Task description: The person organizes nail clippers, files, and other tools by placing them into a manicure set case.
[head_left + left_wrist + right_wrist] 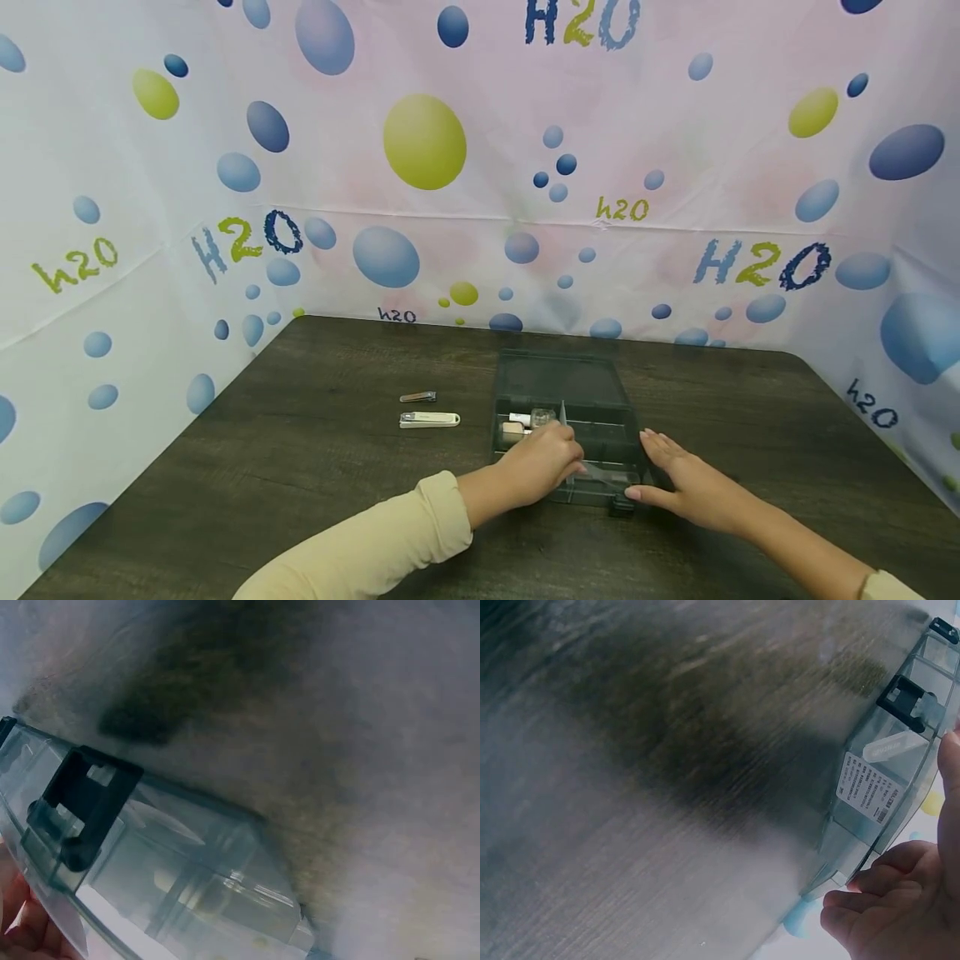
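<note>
We are resting our right hand [693,487], fingers straight, against the clear box [592,392] in the table's [300,467] middle; our left hand [542,462] is pinching a transparent divider [564,425] inside that box.

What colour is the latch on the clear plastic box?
Black: the latch on the clear plastic box shows best in the left wrist view.

The box [570,425] sits on the table [315,467] with its lid [558,379] lying open behind it, and small items [525,423] lie in its left compartments. Left of the box – well apart – 2 nail clippers [429,419] lie one behind the other. At the box's front, the left hand [542,462] reaches inside while the right hand [686,487] rests at its right front corner.
</note>
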### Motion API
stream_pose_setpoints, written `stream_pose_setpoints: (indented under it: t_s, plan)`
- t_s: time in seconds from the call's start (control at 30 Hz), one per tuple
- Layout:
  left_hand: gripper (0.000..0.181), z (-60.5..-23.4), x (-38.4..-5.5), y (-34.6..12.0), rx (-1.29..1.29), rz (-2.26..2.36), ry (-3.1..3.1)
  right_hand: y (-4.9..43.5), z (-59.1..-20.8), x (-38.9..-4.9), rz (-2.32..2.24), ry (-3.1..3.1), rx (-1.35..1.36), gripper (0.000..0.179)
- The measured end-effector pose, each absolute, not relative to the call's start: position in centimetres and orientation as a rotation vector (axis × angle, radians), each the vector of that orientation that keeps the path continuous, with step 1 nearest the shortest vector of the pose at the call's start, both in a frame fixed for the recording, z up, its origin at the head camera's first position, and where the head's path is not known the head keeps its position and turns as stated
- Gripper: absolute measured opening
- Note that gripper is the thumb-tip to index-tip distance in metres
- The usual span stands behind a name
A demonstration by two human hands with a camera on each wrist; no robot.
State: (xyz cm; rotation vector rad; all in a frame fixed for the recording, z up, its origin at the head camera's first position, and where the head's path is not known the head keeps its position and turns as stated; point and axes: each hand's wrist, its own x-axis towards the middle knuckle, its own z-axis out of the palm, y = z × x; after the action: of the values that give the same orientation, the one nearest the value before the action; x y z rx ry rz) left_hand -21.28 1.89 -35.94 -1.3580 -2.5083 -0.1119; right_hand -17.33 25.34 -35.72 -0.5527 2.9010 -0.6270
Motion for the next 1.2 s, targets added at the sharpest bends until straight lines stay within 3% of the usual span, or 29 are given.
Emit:
stream_pose_setpoints:
  t_s: [1.2]
  plan:
    - [0.013,-34.8,-20.9,4.2,-1.231,-0.009,-2.747,25.3,-35.8,-17.3,-0.637,2.907,-0.583,0.095]
